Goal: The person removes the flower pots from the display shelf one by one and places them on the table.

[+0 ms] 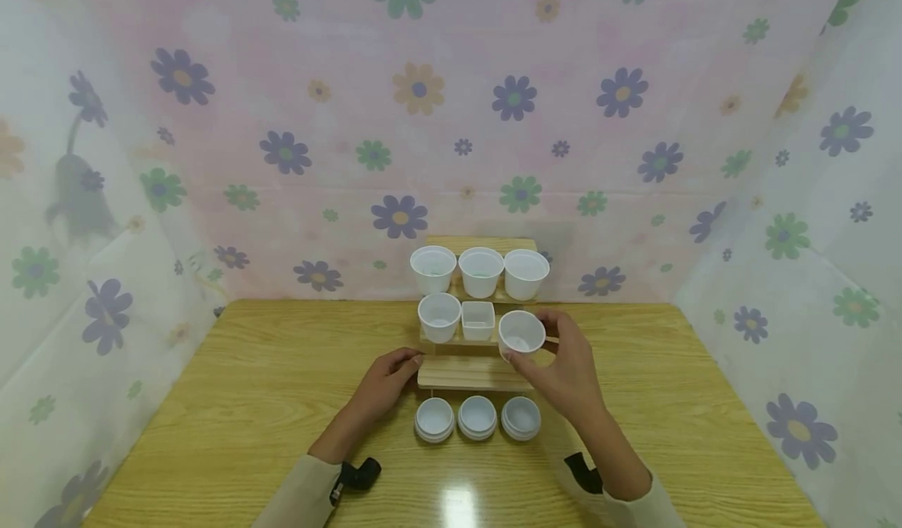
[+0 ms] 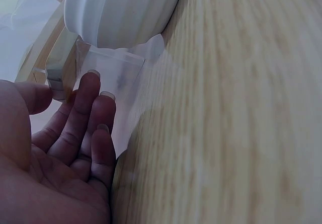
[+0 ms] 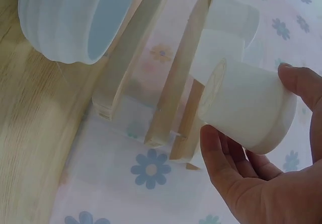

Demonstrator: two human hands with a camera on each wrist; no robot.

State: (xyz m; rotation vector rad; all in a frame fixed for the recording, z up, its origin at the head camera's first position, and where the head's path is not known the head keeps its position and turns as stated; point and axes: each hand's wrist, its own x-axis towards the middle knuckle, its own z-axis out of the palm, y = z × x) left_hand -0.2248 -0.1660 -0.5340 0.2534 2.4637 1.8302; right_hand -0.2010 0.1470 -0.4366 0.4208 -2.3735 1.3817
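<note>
Right hand [image 1: 572,367] holds a white, round, tapered plastic cup [image 1: 521,338], thumb low near its base, index finger up at the rim; left hand [image 1: 386,381], set apart from it, pinches the left end of the pale, flat wooden lowest step [image 1: 474,374] between thumb and index finger, other fingers loosely bent. Held cup sits just left of the right hand's palm, at the right end of the middle row, ahead of and above the lowest step. Work looks partway: beyond both hands, three white round tapered cups [image 1: 481,274] stand as a full back row; in the middle row, between the hands and farther off, a white round tapered cup [image 1: 440,320] and a small white square cup [image 1: 478,323] stand in place, the held one making a third. Seemingly left to deal with: the held cup, plus three white, round, ridged pots [image 1: 477,418] in a line on the yellow wood-grain table [image 1: 282,434], nearer the wearer and between the forearms. Held cup's mouth points up, base down; no marked long axis, its base-to-mouth line running roughly upright, perhaps a little tilted. Base contact with the middle step is hard to judge from here.
</note>
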